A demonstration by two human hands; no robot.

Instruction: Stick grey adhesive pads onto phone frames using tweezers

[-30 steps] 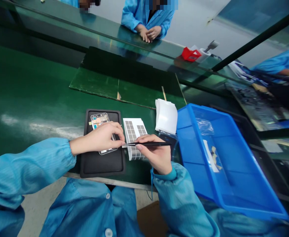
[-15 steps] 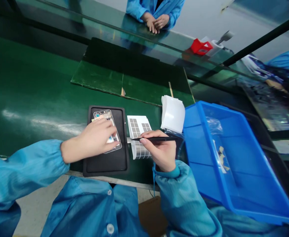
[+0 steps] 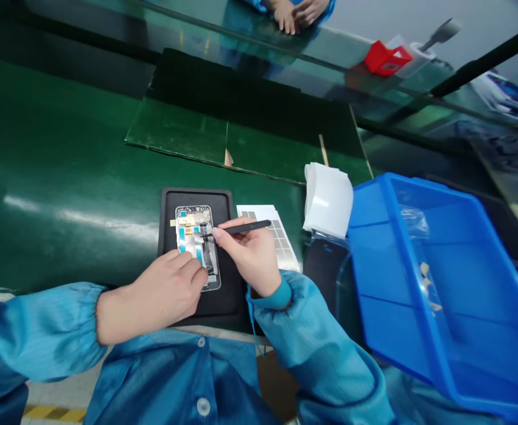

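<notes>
An opened phone (image 3: 186, 219), its inner boards and a blue-striped battery area showing, lies in a black tray (image 3: 228, 271). My left hand (image 3: 161, 295) is at the phone's lower left edge, fingers curled on it; the thumb is hidden. Black tweezers (image 3: 250, 226) are pinched between the thumb and fingers of my right hand (image 3: 259, 257). Their tips reach over the middle of the phone, beside a small pale grey patch (image 3: 191, 243); whether they grip it I cannot tell. Just right of the tray, partly behind my right hand, is a white sheet of grey square stickers (image 3: 282, 236).
A stack of curved white sheets (image 3: 327, 198) stands right of the stickers, with a dark plastic-wrapped item (image 3: 325, 262) in front. A large blue bin (image 3: 383, 265) fills the right side. A green board (image 3: 259, 144) lies behind. Across the bench rest another person's hands (image 3: 296, 15).
My right hand and the tweezers have moved left from the sticker sheet to over the phone. My left hand has slid down toward the phone's lower edge, uncovering its middle. The view has shifted.
</notes>
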